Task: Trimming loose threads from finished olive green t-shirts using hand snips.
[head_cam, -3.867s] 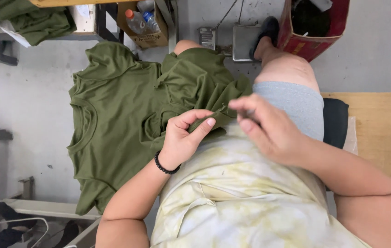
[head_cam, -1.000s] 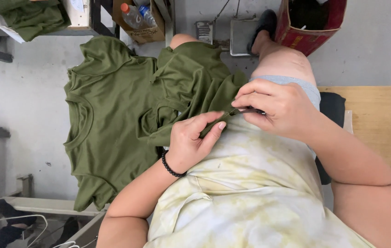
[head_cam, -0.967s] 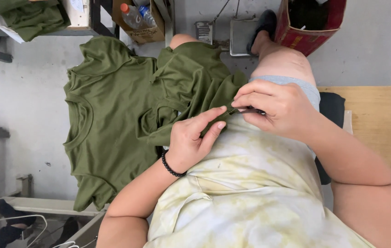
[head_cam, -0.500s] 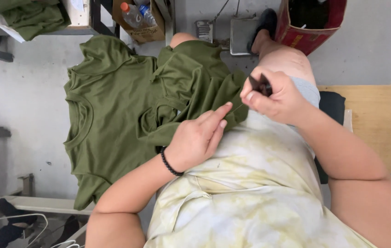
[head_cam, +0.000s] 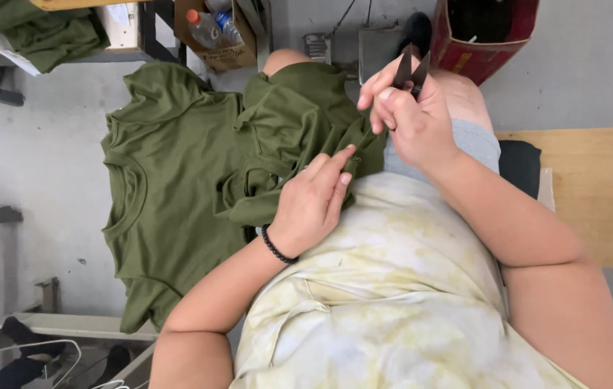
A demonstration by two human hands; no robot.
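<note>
Olive-green knit T-shirt (head_cam: 177,187) draped over lap, spilling toward 9 o'clock; left hand (head_cam: 313,205) pinches its fold, keeping it taut; right hand (head_cam: 411,119), at 1 o'clock, grips small dark thread snips (head_cam: 411,70), blades raised clear.

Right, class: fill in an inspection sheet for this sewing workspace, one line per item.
Surface: grey floor, no table under the work.
Job's things: green shirt across the lap; dark thread snips.
Clutter: cardboard box with bottles, red bin.
Grippers: left hand pinches the shirt; right hand grips the snips.
Cables: thin cable near the pedal.
Surroundings: wooden bench, more green cloth.
</note>
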